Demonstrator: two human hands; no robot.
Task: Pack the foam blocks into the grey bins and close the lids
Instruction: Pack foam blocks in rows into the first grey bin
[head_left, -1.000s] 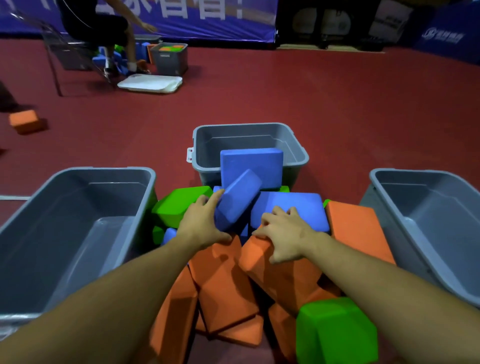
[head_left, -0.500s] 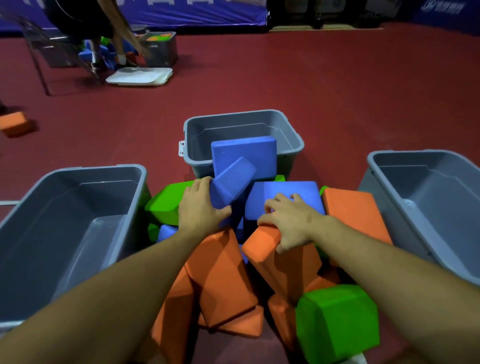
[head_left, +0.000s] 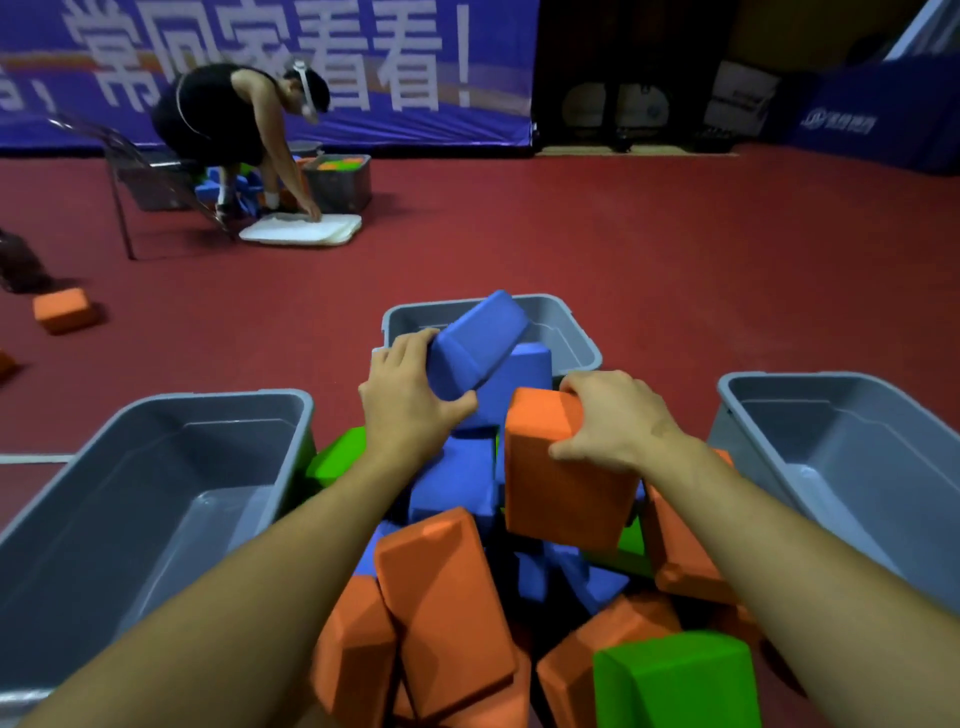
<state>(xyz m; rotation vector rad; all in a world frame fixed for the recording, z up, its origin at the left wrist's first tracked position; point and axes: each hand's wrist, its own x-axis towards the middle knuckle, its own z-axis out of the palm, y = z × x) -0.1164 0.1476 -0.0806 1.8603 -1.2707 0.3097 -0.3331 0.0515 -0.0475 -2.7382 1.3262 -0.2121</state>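
Grey and bare inside, the left bin sits at the left edge of the red floor, just beside the heap of foam blocks. Half a second ago both hands were pressed down into that heap; now each has come up with a block. The left hand grasps a blue block by its near end, thumb curled under it, and has lifted it clear so that it tilts over the near rim of the far bin. Another blue block leans against that bin's front. The right hand is clamped over the top corner of an orange block, which has been tipped upright out of the pile and hangs above the blue and green pieces. The right bin, at the floor's right edge, shows nothing inside either.

So the packing proper has begun: two blocks are in hand, none visibly lies in a bin, and no lid is seen beside these bins. My guess is blue goes to the far bin, orange to a side one.
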